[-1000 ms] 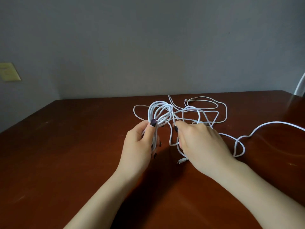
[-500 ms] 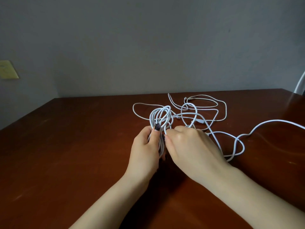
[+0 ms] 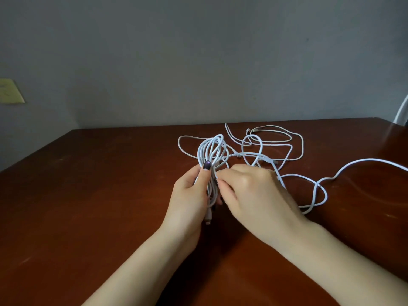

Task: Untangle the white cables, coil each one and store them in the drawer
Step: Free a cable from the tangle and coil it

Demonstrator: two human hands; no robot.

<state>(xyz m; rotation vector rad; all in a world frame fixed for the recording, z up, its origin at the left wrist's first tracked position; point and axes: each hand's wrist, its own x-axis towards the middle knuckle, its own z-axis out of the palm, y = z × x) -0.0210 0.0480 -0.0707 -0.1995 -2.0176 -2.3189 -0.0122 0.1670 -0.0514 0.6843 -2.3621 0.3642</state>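
My left hand (image 3: 191, 195) grips a coil of white cable (image 3: 210, 151) upright, thumb pressed across its loops; a plug end hangs below the palm. My right hand (image 3: 251, 191) sits right beside it, fingers curled on the strand where it meets the coil. Behind the hands lies a loose tangle of white cable (image 3: 273, 142) on the brown wooden table (image 3: 99, 195). One long strand (image 3: 362, 162) runs off the right edge of the view. No drawer is in view.
A grey wall stands behind the table's far edge. A yellowish wall plate (image 3: 10, 91) sits at the left. A white object (image 3: 400, 113) shows past the table's far right corner.
My right hand moved left until it met the coil in my left hand. The loose strand by my right wrist shifted slightly.
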